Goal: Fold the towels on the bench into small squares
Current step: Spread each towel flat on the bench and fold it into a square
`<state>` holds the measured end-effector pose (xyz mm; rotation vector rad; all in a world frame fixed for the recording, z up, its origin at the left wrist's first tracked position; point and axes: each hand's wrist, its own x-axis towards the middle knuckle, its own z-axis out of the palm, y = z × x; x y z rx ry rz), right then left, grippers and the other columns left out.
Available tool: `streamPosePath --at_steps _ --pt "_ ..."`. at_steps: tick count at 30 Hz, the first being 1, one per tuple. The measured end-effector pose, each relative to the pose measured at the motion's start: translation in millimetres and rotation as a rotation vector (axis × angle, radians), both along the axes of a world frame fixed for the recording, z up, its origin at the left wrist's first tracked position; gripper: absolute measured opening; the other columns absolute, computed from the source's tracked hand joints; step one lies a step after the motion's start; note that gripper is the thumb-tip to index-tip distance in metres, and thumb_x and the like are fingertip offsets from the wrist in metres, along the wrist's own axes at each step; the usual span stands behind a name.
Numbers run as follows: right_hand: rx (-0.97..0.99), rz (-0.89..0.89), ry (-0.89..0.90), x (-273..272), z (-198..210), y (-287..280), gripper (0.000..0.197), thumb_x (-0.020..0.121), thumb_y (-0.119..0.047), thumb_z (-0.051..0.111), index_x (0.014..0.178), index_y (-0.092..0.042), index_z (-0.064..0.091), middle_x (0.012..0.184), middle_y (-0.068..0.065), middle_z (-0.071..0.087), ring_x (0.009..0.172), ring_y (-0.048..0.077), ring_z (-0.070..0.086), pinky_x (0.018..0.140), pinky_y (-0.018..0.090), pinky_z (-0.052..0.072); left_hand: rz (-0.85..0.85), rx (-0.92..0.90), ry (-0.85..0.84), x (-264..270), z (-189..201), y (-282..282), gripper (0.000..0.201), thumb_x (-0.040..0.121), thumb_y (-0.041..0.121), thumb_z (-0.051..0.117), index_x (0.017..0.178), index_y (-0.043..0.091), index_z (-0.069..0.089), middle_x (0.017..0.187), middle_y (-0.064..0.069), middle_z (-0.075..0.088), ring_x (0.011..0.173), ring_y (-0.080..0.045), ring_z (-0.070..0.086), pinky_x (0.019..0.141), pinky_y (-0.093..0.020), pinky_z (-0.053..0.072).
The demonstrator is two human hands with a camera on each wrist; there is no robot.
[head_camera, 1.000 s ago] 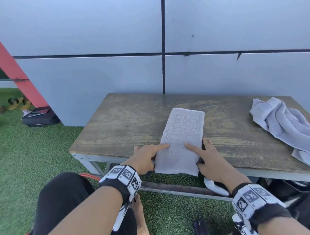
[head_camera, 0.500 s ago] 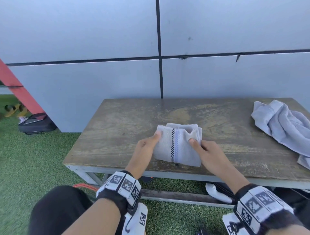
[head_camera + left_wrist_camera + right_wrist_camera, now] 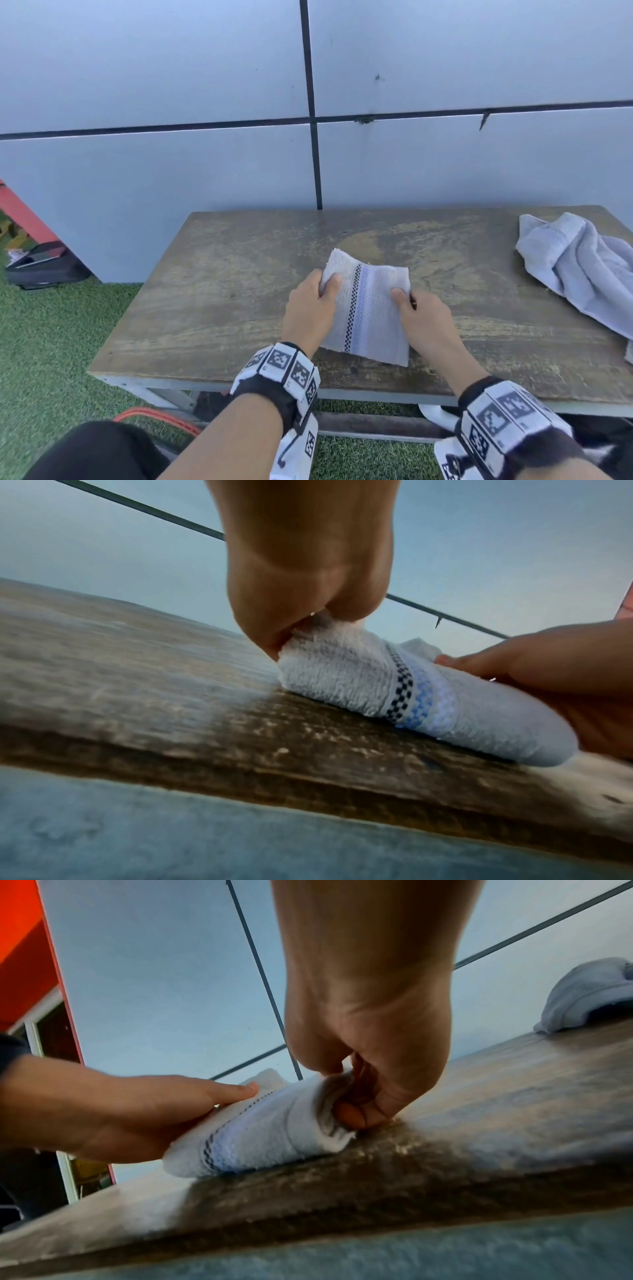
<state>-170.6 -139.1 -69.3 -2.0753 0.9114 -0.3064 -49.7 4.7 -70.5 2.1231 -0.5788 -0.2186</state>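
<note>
A small pale grey towel (image 3: 368, 318) with a checked black and blue stripe lies folded over on the worn wooden bench (image 3: 212, 308), near its front middle. My left hand (image 3: 313, 308) pinches the towel's left edge (image 3: 308, 639) between thumb and fingers. My right hand (image 3: 416, 315) pinches the right edge (image 3: 337, 1096), fingers tucked under the top layer. The towel's far left corner sticks up slightly. A second grey towel (image 3: 579, 270) lies crumpled at the bench's right end.
A grey panelled wall (image 3: 171, 154) rises right behind the bench. Green artificial turf (image 3: 51, 342) surrounds it, with a black bag (image 3: 44, 263) at the left by a red beam. My dark-clad knee (image 3: 92, 452) is at the lower left.
The long strip of towel has been folded in half away from me, turning the striped side up. Both hands moved forward with the near end and now hold it at the side edges.
</note>
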Motion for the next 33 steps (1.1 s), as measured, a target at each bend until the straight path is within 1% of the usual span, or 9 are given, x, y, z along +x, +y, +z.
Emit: streamPosePath --at_steps 4,14,18,20,22,25,28,30,33 --pt "-0.001 -0.042 0.043 4 -9 -7 0.044 0.103 -0.034 0.045 0.067 -0.010 0.039 0.060 0.006 0.043 0.053 0.019 0.040 0.050 0.030 0.029 0.053 0.245 -0.054 6 -12 -10 0.046 0.100 0.052 0.042 0.066 0.023 0.031 0.068 0.003 0.048 0.065 -0.020 0.050 0.059 -0.033 0.035" --pt "-0.033 -0.111 0.136 13 -8 -12 0.043 0.098 -0.038 0.051 0.066 -0.012 0.040 0.057 0.001 0.046 0.051 0.016 0.043 0.047 0.027 0.032 0.095 0.366 -0.086 10 -7 -21 0.045 0.100 0.057 0.037 0.076 0.020 0.043 0.082 -0.003 0.061 0.082 -0.029 0.060 0.072 -0.039 0.048" --pt "-0.320 -0.068 0.145 13 2 -1 0.027 0.094 -0.035 0.050 0.106 -0.015 0.036 0.101 0.007 0.052 0.085 0.024 0.054 0.063 0.037 0.045 0.079 0.329 0.051 17 4 -21 0.050 0.094 0.062 0.042 0.107 0.014 0.049 0.100 -0.004 0.061 0.093 -0.029 0.062 0.080 -0.043 0.051" --pt "-0.481 0.068 0.069 10 4 -2 0.036 0.095 -0.031 0.050 0.126 -0.019 0.035 0.132 0.008 0.045 0.117 0.027 0.047 0.087 0.041 0.048 0.026 0.184 0.118 16 10 -16 0.044 0.091 0.058 0.051 0.110 0.019 0.045 0.097 0.002 0.058 0.088 -0.021 0.061 0.077 -0.040 0.051" --pt "-0.531 0.265 0.129 4 4 -5 0.042 0.100 -0.034 0.041 0.141 -0.028 0.035 0.153 -0.002 0.033 0.141 0.023 0.030 0.109 0.045 0.037 -0.047 0.080 0.098 13 14 -7 0.039 0.086 0.048 0.062 0.112 0.027 0.042 0.099 0.005 0.054 0.086 -0.017 0.058 0.073 -0.035 0.049" --pt "-0.558 0.306 0.293 -7 5 -5 0.036 0.100 -0.042 0.034 0.133 -0.030 0.044 0.139 -0.002 0.049 0.130 0.022 0.043 0.108 0.042 0.037 -0.096 0.142 -0.112 9 8 8 0.045 0.086 0.038 0.064 0.125 0.033 0.041 0.118 0.007 0.044 0.106 -0.017 0.050 0.094 -0.038 0.040" --pt "-0.638 0.228 0.408 -13 16 5 0.032 0.095 -0.049 0.037 0.105 -0.025 0.055 0.112 0.004 0.058 0.105 0.027 0.056 0.097 0.042 0.042 -0.018 0.141 -0.323 -5 8 18 0.040 0.097 0.031 0.052 0.136 0.026 0.044 0.134 0.002 0.041 0.121 -0.018 0.045 0.104 -0.038 0.033" --pt "-0.758 0.190 0.377 -12 21 11 0.031 0.093 -0.048 0.043 0.090 -0.021 0.058 0.104 0.005 0.055 0.101 0.027 0.055 0.091 0.040 0.042 -0.064 0.187 -0.348 -15 6 18 0.041 0.102 0.034 0.044 0.143 0.025 0.043 0.147 0.002 0.038 0.137 -0.019 0.036 0.112 -0.041 0.030" --pt "-0.748 0.280 0.143 -4 15 18 0.027 0.096 -0.035 0.045 0.112 -0.017 0.057 0.126 0.006 0.051 0.119 0.027 0.049 0.099 0.039 0.040 -0.218 0.373 -0.221 -28 -7 12 0.055 0.106 0.045 0.027 0.158 0.029 0.018 0.167 0.006 0.007 0.154 -0.017 0.003 0.121 -0.048 0.013"
